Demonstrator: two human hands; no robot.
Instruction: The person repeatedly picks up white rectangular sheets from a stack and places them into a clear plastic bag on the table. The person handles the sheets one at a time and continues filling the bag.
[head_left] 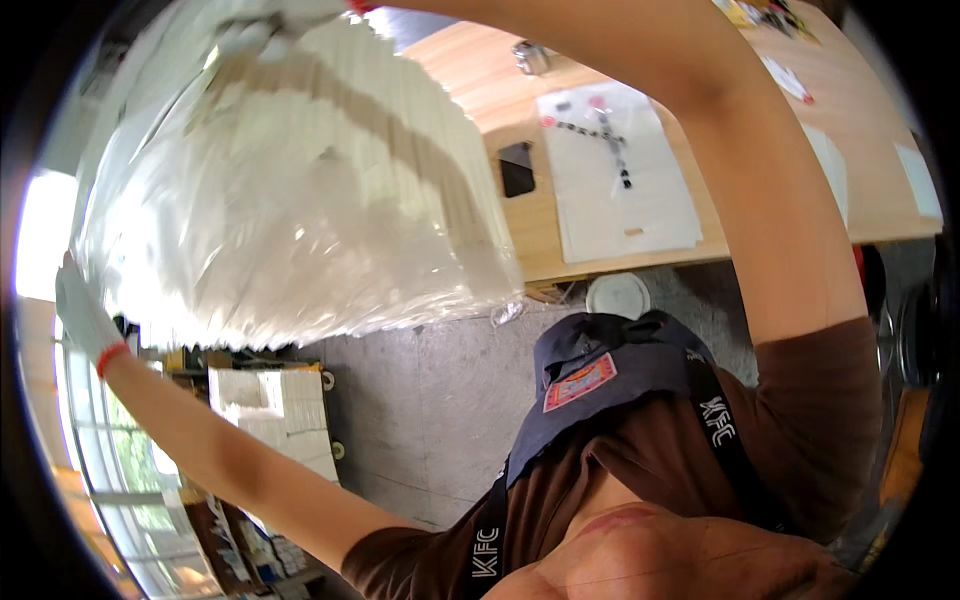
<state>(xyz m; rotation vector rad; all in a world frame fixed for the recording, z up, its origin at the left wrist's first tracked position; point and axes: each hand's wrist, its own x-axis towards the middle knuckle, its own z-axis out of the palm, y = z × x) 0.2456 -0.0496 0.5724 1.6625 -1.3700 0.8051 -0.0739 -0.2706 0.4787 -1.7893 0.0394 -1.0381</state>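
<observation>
A large, thick stack of clear plastic bags (330, 210) fills the upper left, its near edge ruffled in many layers and shiny with reflected light. My left hand (88, 310), in a white glove with a red cuff, grips the stack's left side; its fingers run up along the edge and are partly hidden. My right arm reaches across the top of the view. Gloved fingertips of my right hand (250, 38) press on the far part of the stack, and the rest of that hand is mostly cut off by the frame edge.
On the wooden table (480, 70) lie a black phone (517, 168), white sheets (625, 205) with dark and pink marks, and a small metal item (530, 57). A round white lid or bucket (618, 295) stands below the table edge. White stacks (300, 410) sit on a wheeled cart at left.
</observation>
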